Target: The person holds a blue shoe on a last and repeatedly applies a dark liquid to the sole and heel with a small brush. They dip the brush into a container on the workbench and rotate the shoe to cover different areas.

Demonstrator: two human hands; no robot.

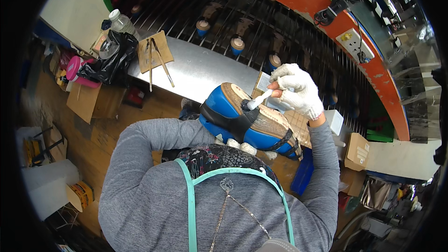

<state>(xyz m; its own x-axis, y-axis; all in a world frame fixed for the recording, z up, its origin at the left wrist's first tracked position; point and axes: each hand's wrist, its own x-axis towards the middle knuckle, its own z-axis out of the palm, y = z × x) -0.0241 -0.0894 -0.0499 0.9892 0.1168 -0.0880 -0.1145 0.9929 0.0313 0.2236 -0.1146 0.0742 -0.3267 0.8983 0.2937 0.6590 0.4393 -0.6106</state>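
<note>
A blue and black shoe upper (224, 123), bottom side up with a brownish board showing on its underside, is held in front of my chest. My left hand (240, 147), in a white knit glove, supports it from below; only the curled fingertips show. In my right hand (298, 91), gloved with bare fingertips, a small white-handled brush (259, 99) is pinched between thumb and fingers. Its dark bristle end meets the underside near the middle of the shoe. Black lacing shows at the shoe's right end.
Several blue shoes, one of them here (237, 45), sit on a dark rack of bars (214, 18) behind a metal ledge (186, 65). Two thin brushes (161, 63) lie on a cardboard piece (144, 60). At left are a clear bottle (122, 22), black bag (112, 49) and pink container (77, 69).
</note>
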